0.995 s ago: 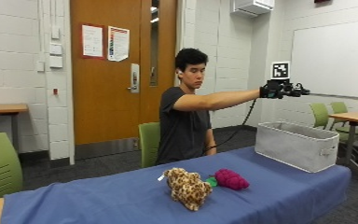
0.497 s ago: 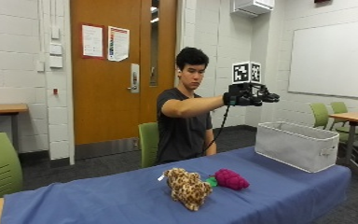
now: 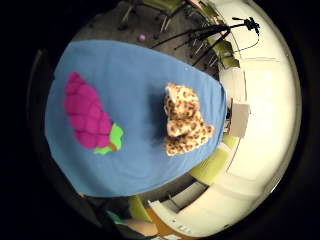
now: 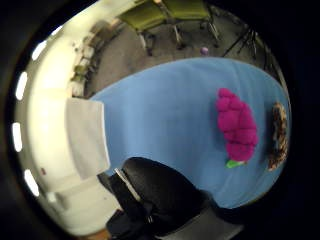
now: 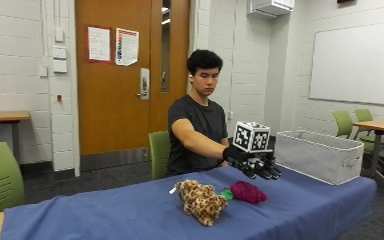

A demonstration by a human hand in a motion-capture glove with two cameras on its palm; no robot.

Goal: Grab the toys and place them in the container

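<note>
- I'm seeing the leopard toy (image 5: 200, 201) lying on the table (image 5: 112, 215), the magenta toy (image 5: 248, 192) touching beside it.
- My right hand (image 5: 257, 164), fingers relaxed and carrying nothing, is dropping from high over the container (image 5: 320, 161) toward the magenta toy; I judge a pickup is starting.

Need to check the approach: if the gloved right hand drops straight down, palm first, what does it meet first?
Probably the magenta plush toy, which lies just below the gloved right hand; depth is unclear, so it could land on the blue cloth beside it.
</note>
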